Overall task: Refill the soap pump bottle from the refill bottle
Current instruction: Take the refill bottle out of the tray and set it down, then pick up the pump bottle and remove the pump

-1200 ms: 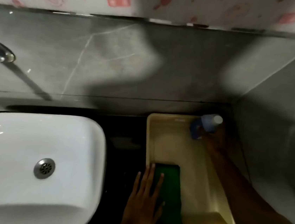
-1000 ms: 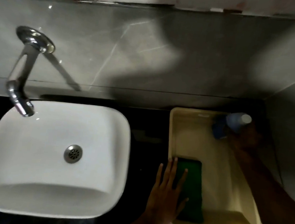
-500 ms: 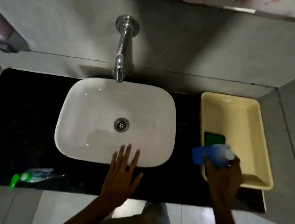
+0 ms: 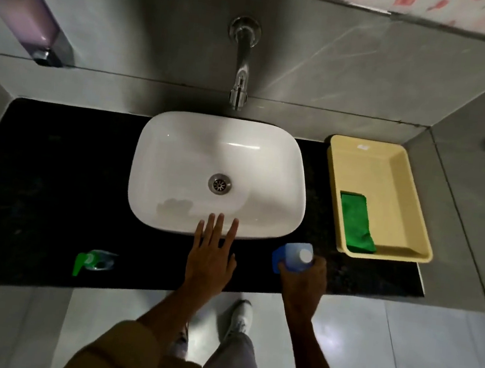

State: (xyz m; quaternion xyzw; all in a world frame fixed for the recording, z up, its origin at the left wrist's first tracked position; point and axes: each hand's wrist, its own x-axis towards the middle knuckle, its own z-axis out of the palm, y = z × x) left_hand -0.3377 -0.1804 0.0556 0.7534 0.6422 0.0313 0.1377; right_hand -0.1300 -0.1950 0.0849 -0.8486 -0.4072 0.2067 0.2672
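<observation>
Head view shows my right hand (image 4: 303, 277) closed around the blue refill bottle (image 4: 293, 257), upright at the counter's (image 4: 53, 192) front edge. My left hand (image 4: 211, 259) is flat, holding nothing. I judge the plastic smooth and squeezable, so hold the body firmly. The pump bottle (image 4: 95, 261) lies far left.

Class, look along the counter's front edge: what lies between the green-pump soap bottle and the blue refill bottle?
In the head view, only the open left hand lies between the soap bottle and the refill bottle, which the right hand grips.
</observation>
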